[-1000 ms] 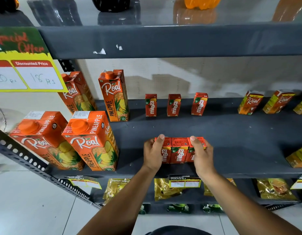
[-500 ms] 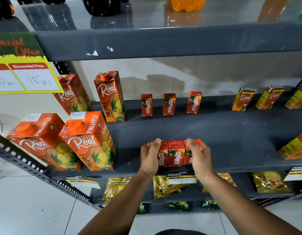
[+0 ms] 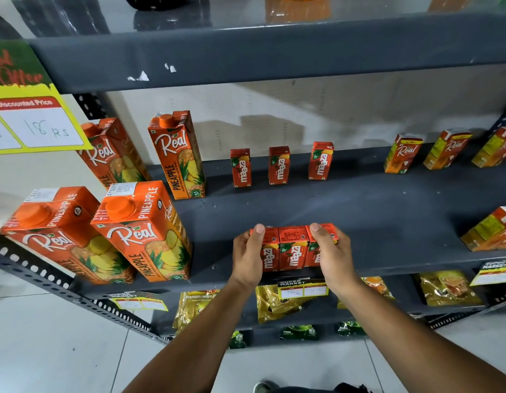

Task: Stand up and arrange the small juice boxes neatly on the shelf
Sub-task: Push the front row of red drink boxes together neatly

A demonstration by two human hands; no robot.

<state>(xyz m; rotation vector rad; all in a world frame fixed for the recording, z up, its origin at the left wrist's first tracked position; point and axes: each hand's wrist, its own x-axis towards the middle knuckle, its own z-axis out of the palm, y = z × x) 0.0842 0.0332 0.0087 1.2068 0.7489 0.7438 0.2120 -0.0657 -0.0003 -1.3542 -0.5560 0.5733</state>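
Left hand and right hand clamp row of three upright small red cardboard juice boxes from both sides at grey metal shelf front edge.

Shop: stocked shelf, price tag (discounted price)

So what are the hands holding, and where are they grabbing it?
Three small Maaza juice boxes, squeezed together in a row. The left hand presses the left end box, the right hand the right end box.
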